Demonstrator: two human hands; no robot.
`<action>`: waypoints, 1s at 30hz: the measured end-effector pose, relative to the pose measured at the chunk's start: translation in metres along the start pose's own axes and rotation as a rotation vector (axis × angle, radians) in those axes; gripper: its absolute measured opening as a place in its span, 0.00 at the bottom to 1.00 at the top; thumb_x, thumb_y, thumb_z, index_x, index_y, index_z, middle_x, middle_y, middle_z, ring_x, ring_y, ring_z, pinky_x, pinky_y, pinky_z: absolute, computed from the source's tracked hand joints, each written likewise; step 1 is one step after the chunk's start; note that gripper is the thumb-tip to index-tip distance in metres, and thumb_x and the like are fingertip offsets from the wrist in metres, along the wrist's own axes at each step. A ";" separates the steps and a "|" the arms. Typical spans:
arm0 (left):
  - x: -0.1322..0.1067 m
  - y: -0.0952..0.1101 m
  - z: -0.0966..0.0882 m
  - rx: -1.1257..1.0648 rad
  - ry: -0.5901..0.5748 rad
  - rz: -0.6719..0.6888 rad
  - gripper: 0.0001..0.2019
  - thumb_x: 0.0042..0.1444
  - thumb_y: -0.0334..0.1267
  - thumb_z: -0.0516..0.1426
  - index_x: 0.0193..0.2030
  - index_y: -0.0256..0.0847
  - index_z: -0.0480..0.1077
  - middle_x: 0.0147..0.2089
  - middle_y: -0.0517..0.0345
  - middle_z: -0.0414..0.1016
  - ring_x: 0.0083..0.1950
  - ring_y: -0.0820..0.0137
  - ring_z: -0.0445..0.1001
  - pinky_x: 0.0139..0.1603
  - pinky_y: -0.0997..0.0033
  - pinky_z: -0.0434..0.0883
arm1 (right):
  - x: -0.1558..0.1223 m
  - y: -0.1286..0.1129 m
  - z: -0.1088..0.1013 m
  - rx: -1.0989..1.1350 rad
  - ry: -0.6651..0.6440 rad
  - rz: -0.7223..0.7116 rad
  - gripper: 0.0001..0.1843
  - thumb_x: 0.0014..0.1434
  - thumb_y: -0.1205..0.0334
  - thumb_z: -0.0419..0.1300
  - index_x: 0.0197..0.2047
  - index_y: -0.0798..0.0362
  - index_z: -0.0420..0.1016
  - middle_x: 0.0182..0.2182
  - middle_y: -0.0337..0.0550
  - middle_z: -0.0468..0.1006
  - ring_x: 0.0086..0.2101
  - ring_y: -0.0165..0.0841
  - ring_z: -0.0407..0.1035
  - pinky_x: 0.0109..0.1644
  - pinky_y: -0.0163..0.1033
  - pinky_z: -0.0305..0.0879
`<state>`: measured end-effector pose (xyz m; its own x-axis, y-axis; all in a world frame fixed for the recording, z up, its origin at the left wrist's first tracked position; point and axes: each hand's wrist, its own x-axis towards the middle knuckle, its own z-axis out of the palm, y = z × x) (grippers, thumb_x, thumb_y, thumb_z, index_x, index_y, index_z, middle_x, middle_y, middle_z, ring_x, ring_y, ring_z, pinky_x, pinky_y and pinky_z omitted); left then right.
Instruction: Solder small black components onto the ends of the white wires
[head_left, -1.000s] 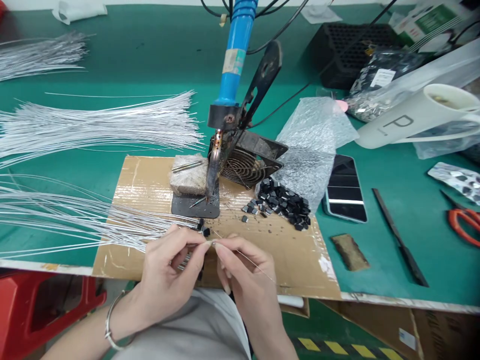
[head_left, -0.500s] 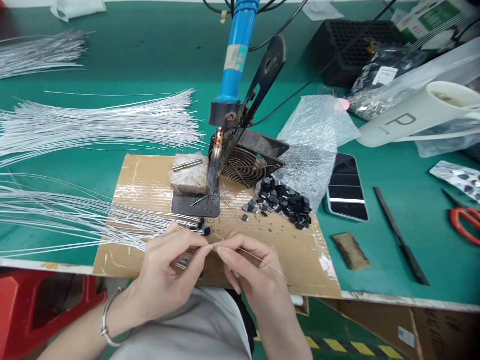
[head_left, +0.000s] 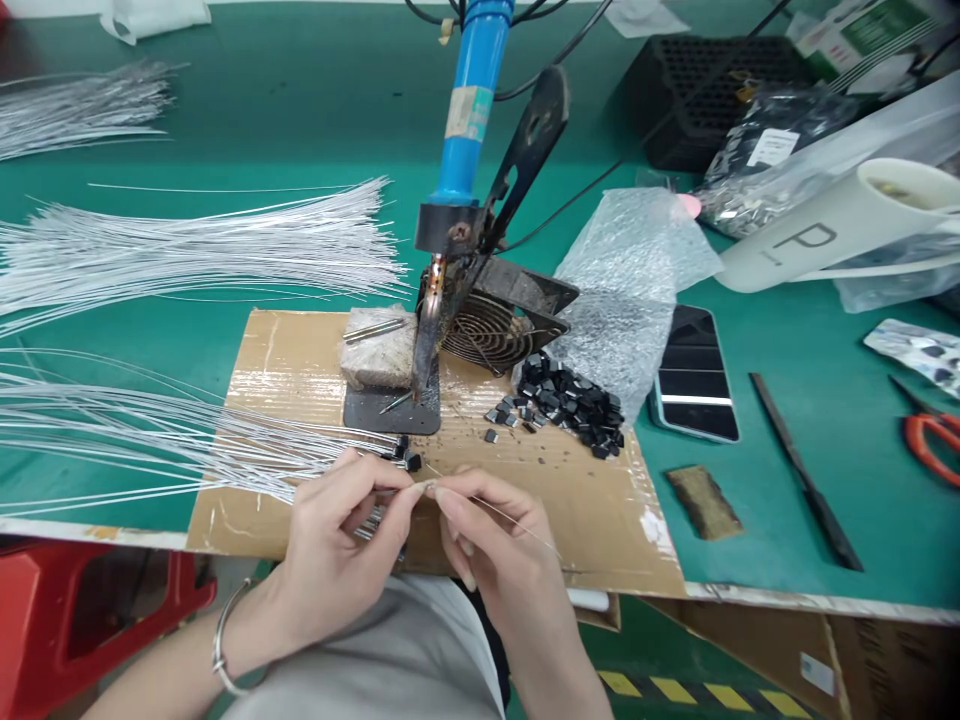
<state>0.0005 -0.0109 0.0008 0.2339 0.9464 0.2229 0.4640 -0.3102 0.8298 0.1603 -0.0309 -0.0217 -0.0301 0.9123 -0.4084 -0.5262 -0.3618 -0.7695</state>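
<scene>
Over the front of a cardboard sheet [head_left: 600, 540], my left hand [head_left: 345, 540] and my right hand [head_left: 502, 550] meet, thumb and forefinger of each pinched together. A thin pale wire [head_left: 517, 522] runs through the right hand's fingers and trails off to the right. What sits between the left fingertips is too small to make out. Just behind the left hand lies a bundle of thin silvery wires [head_left: 255, 450], with small black blocks [head_left: 409, 457] at its right end.
A blue-handled soldering iron [head_left: 469, 130] hangs above the sheet, before a small fan [head_left: 487, 330]. Loose black pieces [head_left: 574, 405] lie beside bubble wrap [head_left: 622, 270]. Rightward are a phone [head_left: 696, 375], a file [head_left: 806, 470], scissors [head_left: 934, 445] and a mug [head_left: 832, 235]. More wires [head_left: 202, 250] lie left.
My right hand has shifted slightly left and down, its lower fingers curling a little. The left hand keeps its pinch in nearly the same place.
</scene>
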 end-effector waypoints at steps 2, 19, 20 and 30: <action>-0.001 0.001 0.001 -0.004 0.014 -0.002 0.08 0.66 0.26 0.59 0.36 0.42 0.72 0.26 0.64 0.71 0.24 0.75 0.56 0.24 0.72 0.56 | 0.001 0.003 0.002 0.033 0.002 -0.017 0.10 0.54 0.53 0.76 0.30 0.51 0.88 0.18 0.33 0.68 0.14 0.19 0.53 0.14 0.26 0.47; 0.001 -0.001 0.002 -0.220 0.031 -0.250 0.05 0.66 0.31 0.60 0.40 0.41 0.77 0.27 0.60 0.76 0.23 0.76 0.65 0.21 0.77 0.61 | 0.022 -0.014 -0.042 -0.782 0.283 -0.640 0.08 0.63 0.61 0.69 0.45 0.47 0.89 0.34 0.43 0.84 0.27 0.31 0.73 0.31 0.39 0.73; 0.001 -0.001 0.001 -0.228 0.030 -0.255 0.05 0.65 0.31 0.60 0.41 0.41 0.78 0.29 0.59 0.78 0.24 0.75 0.67 0.22 0.77 0.62 | 0.028 -0.021 -0.052 -0.964 0.249 -0.715 0.08 0.64 0.62 0.68 0.45 0.48 0.88 0.33 0.43 0.84 0.29 0.34 0.74 0.34 0.41 0.74; 0.010 0.006 -0.004 -0.257 0.085 -0.299 0.04 0.59 0.31 0.62 0.33 0.41 0.79 0.27 0.58 0.80 0.23 0.76 0.69 0.22 0.79 0.65 | 0.046 -0.038 -0.081 -1.497 0.065 -0.912 0.04 0.70 0.64 0.63 0.41 0.52 0.79 0.31 0.43 0.79 0.33 0.36 0.73 0.37 0.41 0.72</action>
<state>0.0022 -0.0025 0.0097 0.0450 0.9989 -0.0150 0.2699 0.0023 0.9629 0.2481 0.0097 -0.0513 -0.1464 0.9113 0.3848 0.8134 0.3323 -0.4774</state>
